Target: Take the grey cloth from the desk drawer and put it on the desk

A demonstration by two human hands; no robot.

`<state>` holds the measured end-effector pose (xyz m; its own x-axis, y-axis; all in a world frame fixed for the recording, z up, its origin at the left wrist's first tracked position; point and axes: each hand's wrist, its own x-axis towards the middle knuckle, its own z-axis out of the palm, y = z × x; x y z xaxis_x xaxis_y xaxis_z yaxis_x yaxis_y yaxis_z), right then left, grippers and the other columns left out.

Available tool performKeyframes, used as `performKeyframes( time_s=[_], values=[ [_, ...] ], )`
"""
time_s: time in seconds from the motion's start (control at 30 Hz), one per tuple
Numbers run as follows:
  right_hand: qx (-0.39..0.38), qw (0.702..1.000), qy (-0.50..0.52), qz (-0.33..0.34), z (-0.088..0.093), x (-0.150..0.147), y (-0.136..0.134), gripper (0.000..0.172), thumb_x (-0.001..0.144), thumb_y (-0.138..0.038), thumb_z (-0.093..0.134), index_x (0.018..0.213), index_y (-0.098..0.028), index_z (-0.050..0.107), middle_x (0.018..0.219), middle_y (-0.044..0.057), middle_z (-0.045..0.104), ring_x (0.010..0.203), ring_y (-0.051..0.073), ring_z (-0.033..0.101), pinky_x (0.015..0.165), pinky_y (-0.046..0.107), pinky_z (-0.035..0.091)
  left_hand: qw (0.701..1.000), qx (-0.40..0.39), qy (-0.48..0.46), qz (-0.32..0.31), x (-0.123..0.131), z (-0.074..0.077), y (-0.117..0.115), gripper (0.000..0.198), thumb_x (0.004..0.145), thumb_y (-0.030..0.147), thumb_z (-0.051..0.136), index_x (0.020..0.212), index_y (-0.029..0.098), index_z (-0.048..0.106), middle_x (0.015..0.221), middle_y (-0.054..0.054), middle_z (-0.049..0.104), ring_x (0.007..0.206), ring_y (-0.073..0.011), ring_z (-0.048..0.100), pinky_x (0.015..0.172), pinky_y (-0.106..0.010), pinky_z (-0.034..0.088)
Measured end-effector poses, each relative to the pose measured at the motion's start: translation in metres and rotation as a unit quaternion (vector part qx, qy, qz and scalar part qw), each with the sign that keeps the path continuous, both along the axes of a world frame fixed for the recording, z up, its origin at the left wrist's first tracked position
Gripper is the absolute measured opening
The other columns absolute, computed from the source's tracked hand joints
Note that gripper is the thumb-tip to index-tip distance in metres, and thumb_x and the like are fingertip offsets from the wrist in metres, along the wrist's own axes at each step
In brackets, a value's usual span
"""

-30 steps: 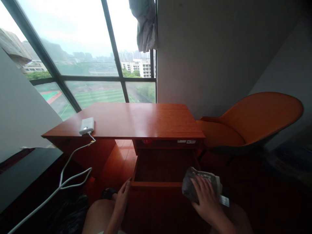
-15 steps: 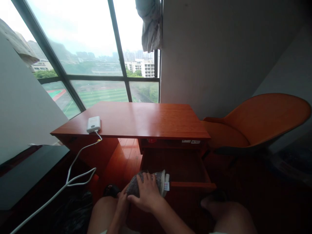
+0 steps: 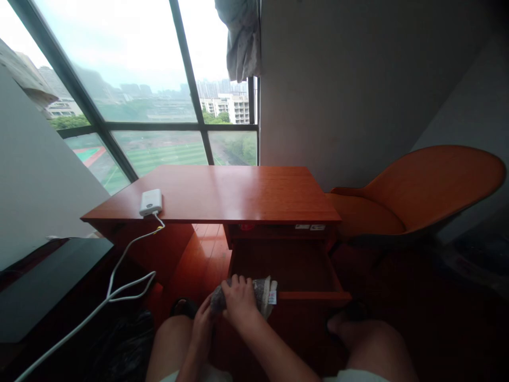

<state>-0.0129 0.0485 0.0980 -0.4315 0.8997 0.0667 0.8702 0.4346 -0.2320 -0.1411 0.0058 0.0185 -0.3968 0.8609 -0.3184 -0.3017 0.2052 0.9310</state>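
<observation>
A grey speckled cloth item [image 3: 260, 293] with a pale edge and a white tag is held between my hands, in front of the desk's pulled-out drawer [image 3: 314, 296]. It looks soft and bunched or folded, and its exact kind does not show. My right hand [image 3: 240, 300] lies over its top with the fingers curled round it. From the left, my left hand [image 3: 203, 321] grips the narrower end, its fingertips partly hidden. The tagged end sticks out to the right, by the drawer's front edge.
A white power bank [image 3: 151, 201] sits on the reddish wooden desk [image 3: 238, 191], with a white cable [image 3: 108, 297] trailing down to the left. An orange chair [image 3: 429, 196] stands at the right. Small white items [image 3: 310, 227] lie in the shelf above the drawer.
The cloth item looks flatter and more tightly gathered under my right hand. My left hand has shifted slightly, and the camera view has moved a little.
</observation>
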Motion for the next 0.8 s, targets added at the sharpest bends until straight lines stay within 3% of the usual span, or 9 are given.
performKeyframes(
  time_s=[0.1,0.2,0.43,0.6,0.7,0.8],
  values=[
    [-0.015,1.000,0.006,0.001,0.001,0.016,0.000,0.056,0.054,-0.039,0.073,0.103,-0.024,0.053,0.103,0.013,0.062,0.093,0.032,0.058,0.081,0.048,0.046,1.000,0.005,-0.027,-0.012,0.005,0.005,-0.001,0.057,0.056,0.043,0.079,0.104,0.015,0.070,0.100,-0.009,0.076,0.099,-0.0319,0.067,0.080,-0.035,0.056],
    [-0.036,0.999,0.021,-0.007,0.002,0.051,-0.003,0.052,0.057,-0.037,0.070,0.104,-0.025,0.054,0.105,0.012,0.062,0.095,0.031,0.057,0.083,0.048,0.045,0.998,0.001,-0.052,-0.035,0.008,0.007,-0.002,0.058,0.064,0.046,0.075,0.114,0.017,0.065,0.106,-0.009,0.074,0.103,-0.0297,0.067,0.082,-0.034,0.056],
    [-0.038,0.996,0.065,-0.049,-0.007,0.186,-0.017,0.062,0.060,-0.024,0.062,0.121,-0.030,0.050,0.112,0.004,0.063,0.106,0.024,0.053,0.102,0.044,0.036,0.999,-0.014,-0.041,-0.027,0.008,0.001,-0.001,0.056,0.065,0.054,0.073,0.108,0.019,0.068,0.110,-0.006,0.073,0.108,-0.0267,0.065,0.084,-0.028,0.055],
    [0.022,0.994,0.029,-0.107,-0.031,0.281,-0.026,0.066,0.061,-0.018,0.057,0.125,-0.029,0.049,0.123,0.003,0.060,0.120,0.024,0.048,0.116,0.049,0.019,0.998,-0.033,-0.036,-0.032,0.008,0.003,-0.001,0.057,0.063,0.053,0.075,0.109,0.020,0.067,0.106,-0.005,0.075,0.111,-0.0282,0.063,0.089,-0.030,0.053],
    [0.082,0.987,0.041,-0.131,-0.053,0.313,-0.032,0.064,0.063,-0.016,0.055,0.126,-0.029,0.048,0.131,0.004,0.055,0.128,0.025,0.042,0.114,0.049,0.027,0.999,-0.030,-0.030,-0.032,0.008,0.003,-0.001,0.053,0.064,0.053,0.074,0.106,0.021,0.068,0.105,-0.004,0.075,0.112,-0.0266,0.063,0.092,-0.030,0.052],
    [0.133,0.973,0.101,-0.159,-0.071,0.322,-0.038,0.060,0.065,-0.012,0.052,0.123,-0.025,0.047,0.130,0.007,0.051,0.127,0.023,0.042,0.109,0.043,0.038,0.999,-0.029,-0.028,-0.024,0.009,0.003,-0.001,0.050,0.064,0.053,0.074,0.103,0.021,0.069,0.106,-0.003,0.075,0.113,-0.0265,0.062,0.095,-0.031,0.051]
  ],
)
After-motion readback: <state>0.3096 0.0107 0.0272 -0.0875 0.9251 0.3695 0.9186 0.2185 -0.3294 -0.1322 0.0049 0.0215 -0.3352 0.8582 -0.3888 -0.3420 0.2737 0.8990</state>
